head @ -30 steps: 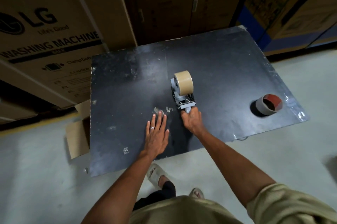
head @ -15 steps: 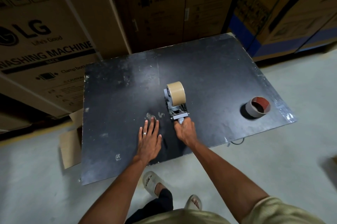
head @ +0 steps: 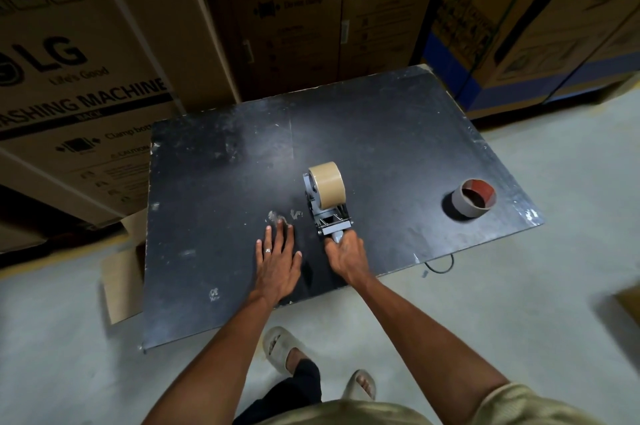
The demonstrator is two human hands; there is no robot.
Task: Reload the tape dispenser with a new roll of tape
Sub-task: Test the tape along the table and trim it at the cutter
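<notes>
Two hands rest on a black board [head: 214, 182]. The tape dispenser [head: 327, 213], loaded with a tan tape roll [head: 327, 184], stands just beyond the right hand [head: 348, 256], which grips its handle. Left hand [head: 278, 263] lies flat, fingers spread. An empty core [head: 474, 197] sits far right.

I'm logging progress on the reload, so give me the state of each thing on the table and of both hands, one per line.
tape dispenser: on the black table, loaded, handle toward the person.
tan tape roll: full, mounted upright on the dispenser.
spent tape core: nearly empty, standing apart at the table's right edge.
right hand: closed on the dispenser's handle.
left hand: open, flat on the table, holding nothing.
</notes>
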